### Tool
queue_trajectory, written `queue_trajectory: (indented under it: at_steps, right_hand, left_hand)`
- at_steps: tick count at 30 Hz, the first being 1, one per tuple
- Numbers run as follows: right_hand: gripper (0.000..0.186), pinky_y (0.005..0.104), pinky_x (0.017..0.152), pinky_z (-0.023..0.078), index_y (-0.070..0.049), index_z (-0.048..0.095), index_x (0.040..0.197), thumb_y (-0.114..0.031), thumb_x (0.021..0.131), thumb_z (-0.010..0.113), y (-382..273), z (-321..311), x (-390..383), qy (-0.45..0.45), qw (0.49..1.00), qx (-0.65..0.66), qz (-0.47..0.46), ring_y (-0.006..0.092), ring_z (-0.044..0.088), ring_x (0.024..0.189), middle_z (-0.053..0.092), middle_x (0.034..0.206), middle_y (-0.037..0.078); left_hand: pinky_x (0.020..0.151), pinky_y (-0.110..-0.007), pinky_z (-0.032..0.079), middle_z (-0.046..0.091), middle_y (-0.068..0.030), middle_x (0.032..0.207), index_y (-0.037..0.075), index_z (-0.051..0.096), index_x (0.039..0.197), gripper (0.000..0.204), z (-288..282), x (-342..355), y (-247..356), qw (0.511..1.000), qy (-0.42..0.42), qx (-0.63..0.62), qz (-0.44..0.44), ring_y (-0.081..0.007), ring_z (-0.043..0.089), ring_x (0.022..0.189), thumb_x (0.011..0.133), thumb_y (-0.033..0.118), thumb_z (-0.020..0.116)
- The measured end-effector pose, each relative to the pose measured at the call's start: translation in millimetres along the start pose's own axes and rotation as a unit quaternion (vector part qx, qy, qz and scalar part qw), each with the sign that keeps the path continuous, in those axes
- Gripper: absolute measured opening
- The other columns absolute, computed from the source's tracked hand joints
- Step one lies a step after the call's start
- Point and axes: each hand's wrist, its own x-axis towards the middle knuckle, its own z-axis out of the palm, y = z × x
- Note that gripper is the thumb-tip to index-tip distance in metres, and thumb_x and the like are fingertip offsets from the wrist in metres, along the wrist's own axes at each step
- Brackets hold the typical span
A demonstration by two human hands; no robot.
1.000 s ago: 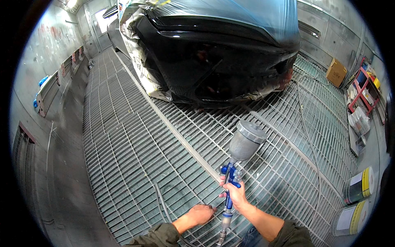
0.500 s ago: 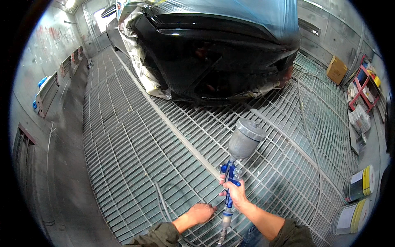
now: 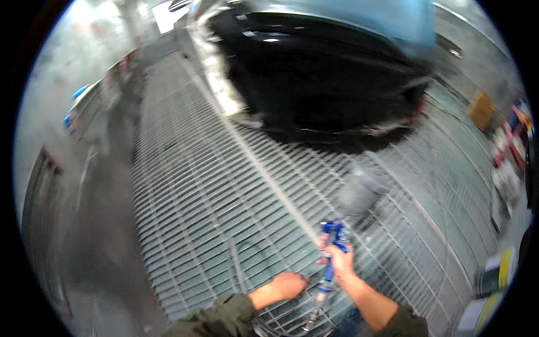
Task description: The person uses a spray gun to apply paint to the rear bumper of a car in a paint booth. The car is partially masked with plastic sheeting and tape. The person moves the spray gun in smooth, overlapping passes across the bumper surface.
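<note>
A slatted metal floor (image 3: 191,191) fills most of the frame, and a car's glossy black end (image 3: 325,78) looms over it at upper centre, with blue sheeting (image 3: 348,19) above that. Right of centre in the lower half is the spray gun (image 3: 335,229), motion-blurred, its blue body topped by a grey cup (image 3: 362,194) leaning up and to the right. It should handle as a rigid, fairly weighty tool — top-heavy if the cup is loaded — and the nozzle is probably its delicate part. The slim handle below the body looks the best place to take hold. There the right hand (image 3: 341,264), lower right of centre, is wrapped round it, fingers curled. The left hand (image 3: 285,285), bottom centre, lies just beside the gun, back uppermost — how tightly it is closed, or whether it grips anything, I cannot tell.
</note>
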Motion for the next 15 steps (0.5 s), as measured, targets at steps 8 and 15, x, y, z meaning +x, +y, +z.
queue_trajectory:
  at_steps: [8, 15]
  right_hand:
    - [0.041, 0.0327, 0.047, 0.056, -0.008, 0.056, 0.115, 0.002, 0.076, 0.052, 14, 2, 0, 0.028, 1.0, -0.004, 0.005, 0.0155, 0.062, 0.086, 0.063, 0.108, 0.006]
    - [0.042, 0.0331, 0.049, 0.056, -0.007, 0.055, 0.118, 0.002, 0.077, 0.052, 9, 9, -1, 0.016, 1.0, -0.013, 0.015, 0.0147, 0.062, 0.087, 0.064, 0.108, 0.005]
  left_hand:
    - [0.07, -0.048, 0.054, 0.067, -0.0188, 0.086, 0.002, 0.06, 0.097, 0.019, 21, -3, -7, 0.998, 0.061, 0.016, -0.004, -0.0381, 0.066, 0.085, 0.081, 0.011, 0.055]
    - [0.074, -0.049, 0.053, 0.067, -0.0193, 0.091, 0.003, 0.061, 0.103, 0.023, 26, 4, -12, 0.999, 0.038, -0.013, -0.018, -0.0381, 0.066, 0.087, 0.084, 0.015, 0.057]
